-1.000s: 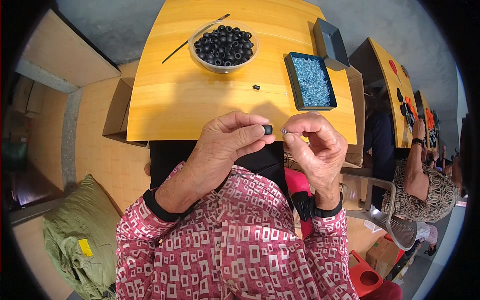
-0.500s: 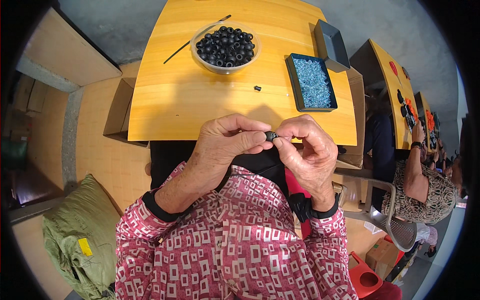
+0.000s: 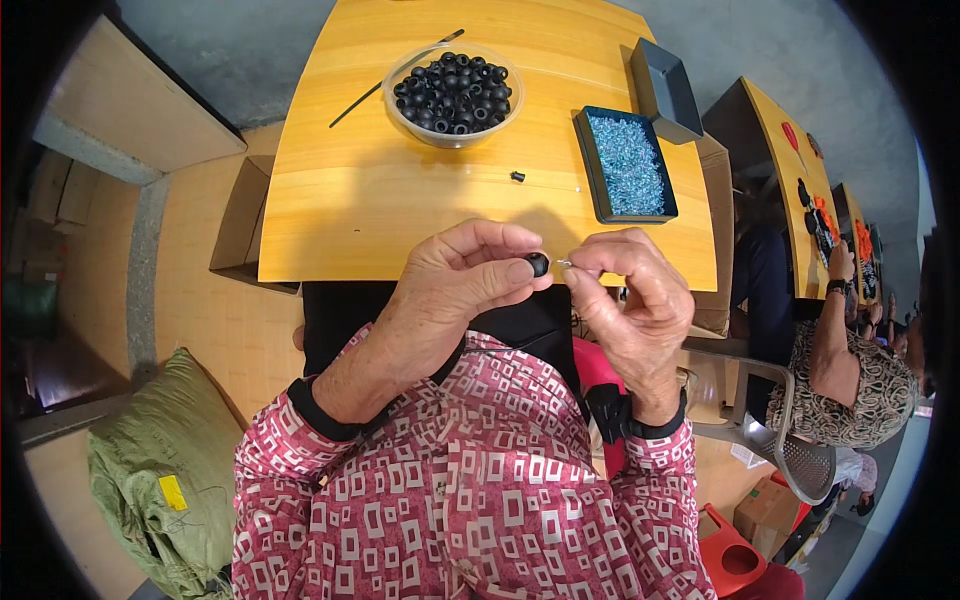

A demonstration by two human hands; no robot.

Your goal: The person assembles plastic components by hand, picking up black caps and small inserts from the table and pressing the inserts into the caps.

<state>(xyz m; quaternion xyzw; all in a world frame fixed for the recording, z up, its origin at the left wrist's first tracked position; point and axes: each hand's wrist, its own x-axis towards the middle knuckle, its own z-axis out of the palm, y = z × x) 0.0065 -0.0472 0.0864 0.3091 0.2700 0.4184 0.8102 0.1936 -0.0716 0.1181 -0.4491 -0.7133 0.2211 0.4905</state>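
1. Apparently, we are at a fitting step: the left hand presents a round black bead toward the right hand, which offers a small pale piece to it.
2. We see the left grip clamped on the bead between thumb and fingers; the right grip is pinched together on the pale piece. Bead and piece face each other across a narrow gap, near the front edge of the worktop.
3. As we judge it, the next move calls for steadying the bead and lining the piece up with its opening, which we cannot clearly make out.
4. Against half a second ago, when the right fingertips were up against the bead, we now find them drawn off to the right, with the pale piece in the open. The bead shows us a rounder, darker face.
5. Unmoved, as far as we can tell, are the clear bowl of black beads, the dark tray of bluish pieces and a little black part lying between them and the hands.
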